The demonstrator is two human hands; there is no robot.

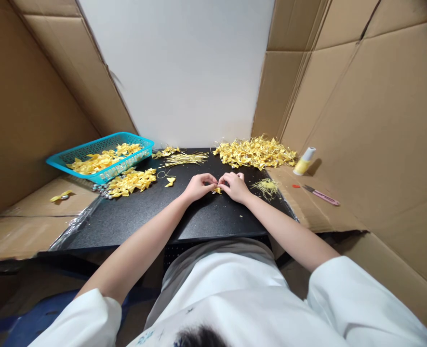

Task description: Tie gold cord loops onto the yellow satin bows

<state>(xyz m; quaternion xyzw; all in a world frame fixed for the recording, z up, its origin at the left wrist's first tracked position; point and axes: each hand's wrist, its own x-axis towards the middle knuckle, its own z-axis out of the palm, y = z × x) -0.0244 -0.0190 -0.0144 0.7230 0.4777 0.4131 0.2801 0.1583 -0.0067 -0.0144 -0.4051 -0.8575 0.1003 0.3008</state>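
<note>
My left hand [200,186] and my right hand [234,186] meet over the black tabletop [141,219], fingertips pinched close together. Between and just below them shows a small yellow ribbon bow [218,191], partly hidden by the fingers. Both hands appear closed on it; any thread at the fingertips is too fine to make out. Left of my left hand lies another yellow bow [170,181] beside a thin loop of string. Close to my right hand is a tangle of yellow thread scraps [267,187].
A turquoise basket [101,140] of yellow bows stands at left, with a bow pile [132,181] and silvery beads [103,191] before it. Cut yellow strings [186,159] lie at the back. At right are a large bow heap [256,152], a thread spool [304,162] and pink-handled snips [322,195].
</note>
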